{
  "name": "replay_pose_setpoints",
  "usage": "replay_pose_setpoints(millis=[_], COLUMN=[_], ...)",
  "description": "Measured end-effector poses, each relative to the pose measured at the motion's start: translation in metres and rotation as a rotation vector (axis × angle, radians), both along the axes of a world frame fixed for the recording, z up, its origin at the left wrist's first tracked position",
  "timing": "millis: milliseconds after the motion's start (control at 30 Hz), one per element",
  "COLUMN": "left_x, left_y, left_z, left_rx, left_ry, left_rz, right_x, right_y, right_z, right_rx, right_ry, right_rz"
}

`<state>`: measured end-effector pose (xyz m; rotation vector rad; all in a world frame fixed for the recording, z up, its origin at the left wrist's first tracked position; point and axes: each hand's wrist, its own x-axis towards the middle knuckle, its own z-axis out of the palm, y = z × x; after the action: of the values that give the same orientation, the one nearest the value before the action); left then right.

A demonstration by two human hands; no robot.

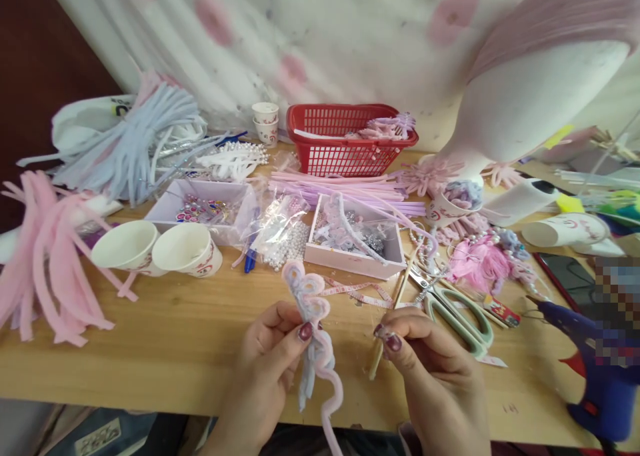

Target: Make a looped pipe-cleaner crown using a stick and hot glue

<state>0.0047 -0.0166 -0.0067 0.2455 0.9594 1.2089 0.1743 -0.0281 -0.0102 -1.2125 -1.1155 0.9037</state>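
My left hand (273,369) pinches a pipe-cleaner craft piece (311,306) between thumb and fingers. The piece is pale pink and light blue, with looped petal shapes at the top and a long wavy pink tail that hangs down over the table edge. To the right, my right hand (433,369) is closed, thumb against forefinger; whatever sits at the fingertips is too small to name. A wooden stick (374,363) lies on the table behind those fingertips. Green-handled scissors (463,316) rest just beyond the right hand, near a measuring tape (355,291).
White boxes of beads (200,206) and trinkets (355,263) stand ahead, before a red basket (345,156). Paper cups (187,259) and pink pipe cleaners (55,263) are at left. A blue glue gun (595,363) stands at right, below a white mannequin head (530,103).
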Motion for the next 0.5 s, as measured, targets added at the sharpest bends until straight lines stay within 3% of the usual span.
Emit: replay_pose_setpoints(millis=[133,300,367,500], left_x=[-0.002,0.003,0.001,-0.018], left_y=[-0.003,-0.008,-0.007,0.002], left_z=[0.000,-0.007,-0.012,-0.019], left_rx=[0.020,0.070,0.071,0.084], left_ry=[0.093,0.112,0.091,0.091], left_rz=[-0.005,-0.058,-0.055,0.047], right_x=[-0.011,-0.026,-0.026,-0.014], right_y=[0.010,0.020,0.017,0.009], right_z=[-0.001,0.018,0.026,0.038], right_rx=[-0.004,-0.076,-0.025,0.163], right_ry=[0.249,0.735,0.765,0.520], right_rz=[-0.054,0.077,0.077,0.069])
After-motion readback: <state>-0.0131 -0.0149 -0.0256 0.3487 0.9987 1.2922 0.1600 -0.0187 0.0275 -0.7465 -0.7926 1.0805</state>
